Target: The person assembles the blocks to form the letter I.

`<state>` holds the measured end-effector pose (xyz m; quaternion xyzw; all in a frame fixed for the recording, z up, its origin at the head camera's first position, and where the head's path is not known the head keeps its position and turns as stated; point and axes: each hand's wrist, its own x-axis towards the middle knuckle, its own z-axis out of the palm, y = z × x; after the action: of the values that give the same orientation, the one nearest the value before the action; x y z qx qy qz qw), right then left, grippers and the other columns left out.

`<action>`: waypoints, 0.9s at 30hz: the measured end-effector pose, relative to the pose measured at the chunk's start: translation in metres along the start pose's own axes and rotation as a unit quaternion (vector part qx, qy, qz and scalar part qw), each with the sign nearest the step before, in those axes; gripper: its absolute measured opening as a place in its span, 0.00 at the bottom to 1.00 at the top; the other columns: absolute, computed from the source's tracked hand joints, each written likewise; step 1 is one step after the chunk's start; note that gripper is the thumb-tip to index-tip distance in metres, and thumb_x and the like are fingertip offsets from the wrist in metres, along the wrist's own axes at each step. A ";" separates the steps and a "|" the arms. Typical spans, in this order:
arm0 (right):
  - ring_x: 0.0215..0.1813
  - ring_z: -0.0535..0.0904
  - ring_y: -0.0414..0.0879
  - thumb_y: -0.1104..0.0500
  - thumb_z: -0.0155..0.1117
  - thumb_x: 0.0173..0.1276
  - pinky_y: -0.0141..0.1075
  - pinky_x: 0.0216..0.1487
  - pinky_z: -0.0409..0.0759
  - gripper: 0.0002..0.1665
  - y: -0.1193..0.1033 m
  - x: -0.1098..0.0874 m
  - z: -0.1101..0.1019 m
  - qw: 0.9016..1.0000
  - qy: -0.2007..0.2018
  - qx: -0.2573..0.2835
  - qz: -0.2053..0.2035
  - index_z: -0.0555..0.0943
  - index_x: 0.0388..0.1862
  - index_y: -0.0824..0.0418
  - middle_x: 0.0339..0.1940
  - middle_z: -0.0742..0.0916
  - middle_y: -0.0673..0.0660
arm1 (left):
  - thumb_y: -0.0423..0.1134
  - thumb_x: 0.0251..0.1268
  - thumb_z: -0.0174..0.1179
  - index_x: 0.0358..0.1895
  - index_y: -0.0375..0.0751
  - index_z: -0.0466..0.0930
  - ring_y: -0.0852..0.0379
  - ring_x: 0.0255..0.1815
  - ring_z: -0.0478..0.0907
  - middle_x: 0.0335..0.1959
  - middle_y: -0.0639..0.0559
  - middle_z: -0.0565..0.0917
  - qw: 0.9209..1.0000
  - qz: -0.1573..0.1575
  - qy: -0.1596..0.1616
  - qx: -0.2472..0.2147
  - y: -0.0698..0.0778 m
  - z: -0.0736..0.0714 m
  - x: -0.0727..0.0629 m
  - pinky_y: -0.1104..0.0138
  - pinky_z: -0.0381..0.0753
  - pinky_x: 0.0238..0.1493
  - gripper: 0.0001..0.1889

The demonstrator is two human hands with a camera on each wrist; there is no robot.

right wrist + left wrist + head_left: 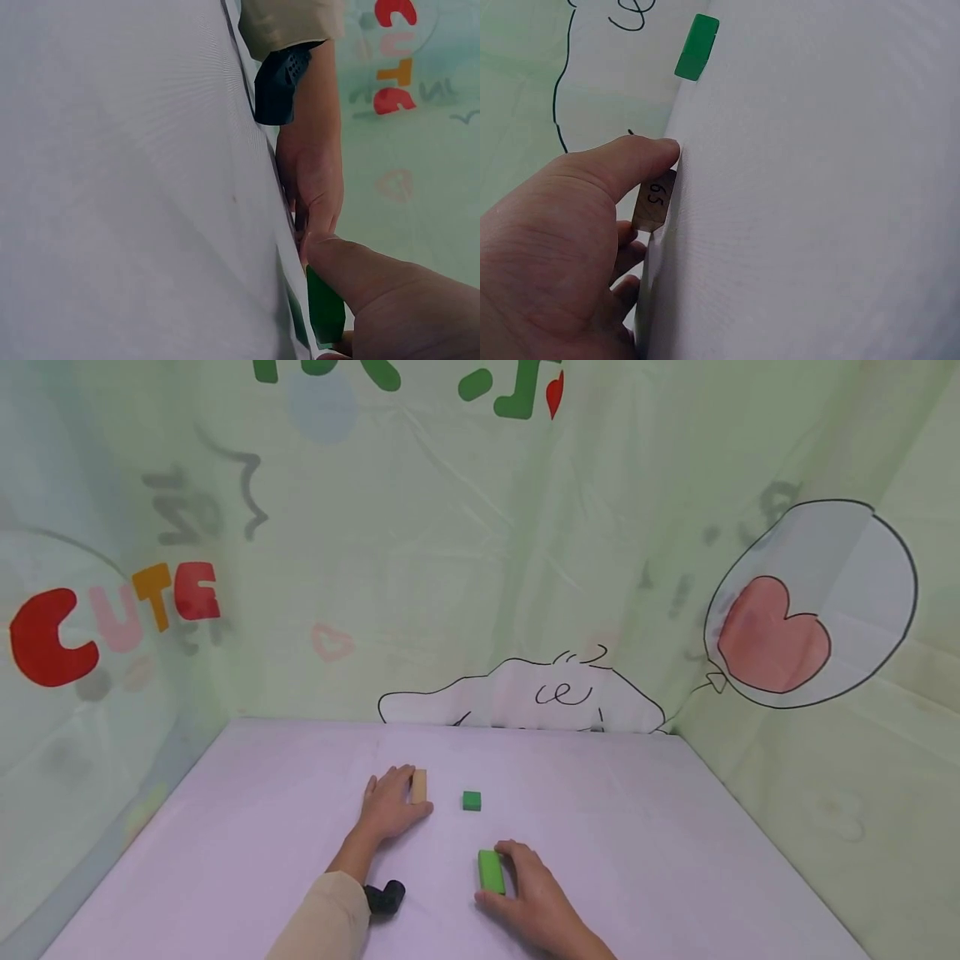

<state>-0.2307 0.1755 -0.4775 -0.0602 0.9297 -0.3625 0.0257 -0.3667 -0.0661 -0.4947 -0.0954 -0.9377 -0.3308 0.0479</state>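
Note:
On the left, my left hand (392, 806) pinches a plain wooden block (419, 787) lengthwise between thumb and fingers. The left wrist view shows dark marks like "65" on an end of this wooden block (654, 201), low by the table surface. Nearer the front, my right hand (534, 897) grips a light green block (491, 871) by its two ends, thumb at the near one. That same green block (325, 307) appears under the thumb in the right wrist view. Between the hands, farther back, a small darker green block (472, 801) sits untouched on the table.
The pale lilac table (637, 827) ends at a printed fabric curtain (450, 543) behind and at both sides. A black wrist camera (386, 898) sticks out from the left wrist, beside a beige sleeve (326, 918).

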 end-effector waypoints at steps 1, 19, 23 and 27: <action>0.72 0.74 0.62 0.41 0.80 0.58 0.63 0.73 0.69 0.49 0.000 -0.001 0.000 1.000 -0.001 0.001 0.000 0.71 0.71 0.62 0.69 0.79 0.63 | 0.48 0.64 0.68 0.75 0.32 0.66 0.34 0.81 0.59 0.77 0.36 0.69 1.000 0.000 0.001 0.001 0.000 0.000 0.000 0.36 0.45 0.82 0.40; 0.70 0.75 0.60 0.39 0.81 0.56 0.64 0.72 0.71 0.49 -0.003 -0.007 0.002 1.000 -0.008 -0.004 0.020 0.72 0.70 0.59 0.70 0.78 0.62 | 0.48 0.63 0.68 0.75 0.32 0.67 0.35 0.81 0.59 0.76 0.36 0.70 1.000 0.000 0.002 0.000 0.002 0.000 -0.001 0.37 0.46 0.82 0.40; 0.70 0.75 0.61 0.39 0.81 0.56 0.64 0.72 0.71 0.49 -0.005 -0.007 0.003 1.000 -0.009 -0.011 0.026 0.72 0.70 0.59 0.71 0.78 0.64 | 0.48 0.63 0.68 0.75 0.32 0.67 0.34 0.81 0.59 0.76 0.36 0.70 1.000 0.000 0.002 0.002 0.001 0.000 0.000 0.36 0.46 0.81 0.40; 0.70 0.74 0.61 0.38 0.81 0.56 0.64 0.72 0.71 0.50 -0.006 -0.009 0.003 0.999 -0.011 -0.012 0.033 0.71 0.70 0.59 0.72 0.77 0.64 | 0.48 0.63 0.68 0.75 0.32 0.67 0.34 0.81 0.59 0.77 0.36 0.70 1.000 -0.002 0.000 0.003 0.002 -0.001 -0.001 0.36 0.46 0.82 0.40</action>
<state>-0.2212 0.1697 -0.4755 -0.0333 0.9351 -0.3497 0.0469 -0.3658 -0.0656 -0.4930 -0.0937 -0.9389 -0.3279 0.0474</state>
